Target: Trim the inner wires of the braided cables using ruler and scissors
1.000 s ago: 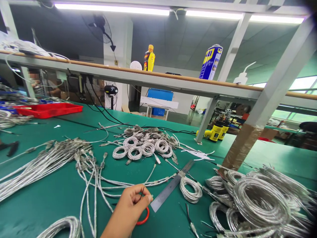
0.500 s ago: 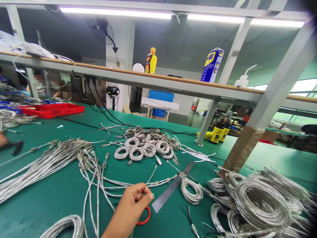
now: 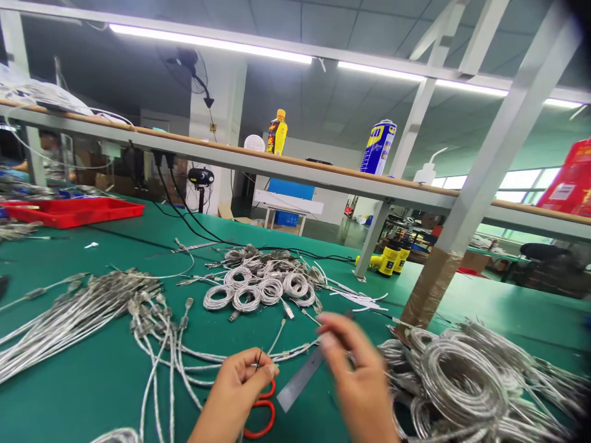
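My left hand (image 3: 240,387) is low in the middle, fingers pinched shut on a thin dark wire end (image 3: 259,360). Red-handled scissors (image 3: 259,411) lie on the green mat just under it. My right hand (image 3: 357,375) is beside it to the right, blurred by motion, fingers stretched toward the steel ruler (image 3: 300,381) and a small silver cable coil partly hidden behind it. Loose silver cables (image 3: 175,344) run across the mat to the left of both hands.
A pile of small coiled cables (image 3: 265,283) lies mid-table, a big heap of coils (image 3: 466,381) at right, straight cable bundles (image 3: 69,314) at left. A red tray (image 3: 74,212) sits far left. A taped post (image 3: 434,289) and shelf with a spray can (image 3: 377,147) stand behind.
My right hand has come into view from the lower right and now covers the small coil by the ruler. The view shifted downward slightly; the left hand keeps its pinch.
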